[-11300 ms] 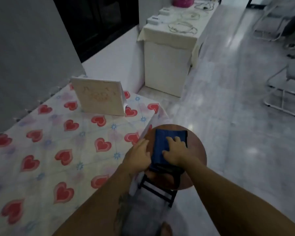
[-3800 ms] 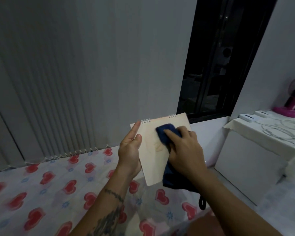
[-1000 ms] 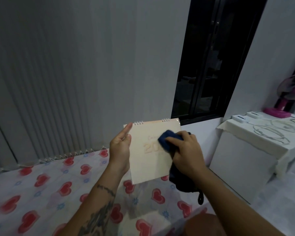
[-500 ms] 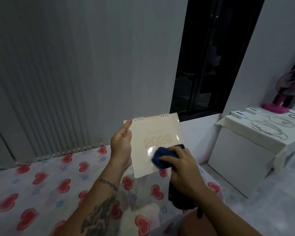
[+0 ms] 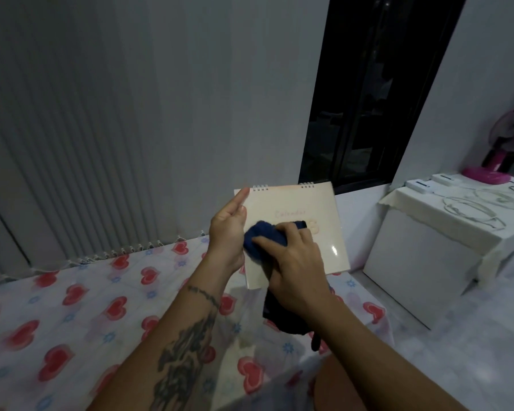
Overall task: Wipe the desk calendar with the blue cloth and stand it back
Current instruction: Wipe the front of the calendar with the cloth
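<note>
Sliding leftward across the cover since a moment ago, the right hand [image 5: 291, 262] is gripping the blue cloth [image 5: 261, 237] against the desk calendar [image 5: 318, 221], left hand [image 5: 227, 232] clasping its edge above the tabletop [image 5: 72, 307]; standing back remains.

One head-worn view looks forward and slightly down from close behind the person's forearms, facing the grey curtain [image 5: 86, 137] and dark window [image 5: 368, 93]; the heart-print table [image 5: 72, 315] fills the lower left, a white cabinet [image 5: 422, 262] sits at the right edge
</note>
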### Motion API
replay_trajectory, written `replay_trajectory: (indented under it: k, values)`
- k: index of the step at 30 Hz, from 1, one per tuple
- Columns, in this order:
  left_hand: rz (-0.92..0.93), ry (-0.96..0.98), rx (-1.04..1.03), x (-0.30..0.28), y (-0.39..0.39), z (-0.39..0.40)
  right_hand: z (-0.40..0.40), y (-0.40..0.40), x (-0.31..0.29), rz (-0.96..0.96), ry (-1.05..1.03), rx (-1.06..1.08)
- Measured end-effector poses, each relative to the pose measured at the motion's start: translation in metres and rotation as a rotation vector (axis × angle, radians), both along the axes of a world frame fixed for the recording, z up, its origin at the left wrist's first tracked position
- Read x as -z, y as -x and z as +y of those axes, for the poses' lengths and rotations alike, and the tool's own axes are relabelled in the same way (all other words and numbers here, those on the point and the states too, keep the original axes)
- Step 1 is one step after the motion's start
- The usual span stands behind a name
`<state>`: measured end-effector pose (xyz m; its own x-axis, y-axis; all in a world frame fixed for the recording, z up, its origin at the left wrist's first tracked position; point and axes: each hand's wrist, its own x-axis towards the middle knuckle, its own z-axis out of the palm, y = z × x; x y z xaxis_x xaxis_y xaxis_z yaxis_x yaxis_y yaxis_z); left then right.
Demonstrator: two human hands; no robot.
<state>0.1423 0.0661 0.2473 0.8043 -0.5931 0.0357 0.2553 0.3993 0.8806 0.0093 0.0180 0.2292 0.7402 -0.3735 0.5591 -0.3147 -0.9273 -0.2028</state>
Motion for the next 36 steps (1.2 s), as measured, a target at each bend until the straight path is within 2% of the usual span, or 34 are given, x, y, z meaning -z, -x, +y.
replay_trajectory:
  k: [4,8,16,19,21,25,28,33,36]
  values:
    - [-0.002,-0.036,-0.063,-0.005,-0.012,0.011,-0.004,0.014,0.015,0.096,0.095,-0.144]
    - [0.004,-0.056,-0.086,-0.01,-0.026,0.021,-0.028,0.036,0.024,0.187,0.122,-0.101]
    - [-0.001,-0.053,-0.07,0.003,-0.025,0.016,-0.044,0.042,0.031,-0.148,-0.257,0.043]
    - [0.024,-0.08,-0.09,0.013,-0.014,0.007,-0.036,0.033,0.028,-0.139,-0.209,0.224]
    - [0.009,-0.11,-0.105,0.02,-0.005,0.0,-0.026,0.025,0.022,-0.12,-0.146,0.265]
    - [-0.022,-0.11,-0.117,0.023,0.003,-0.009,-0.007,0.016,0.023,0.086,0.097,-0.007]
    - [-0.053,-0.133,-0.116,0.024,-0.008,-0.008,-0.015,0.029,0.031,0.175,0.112,-0.085]
    - [-0.017,-0.1,-0.071,0.028,-0.017,-0.004,-0.05,0.042,0.025,-0.021,-0.07,0.167]
    - [0.012,-0.113,-0.076,0.03,-0.008,-0.009,-0.063,0.033,0.008,-0.118,-0.111,0.313]
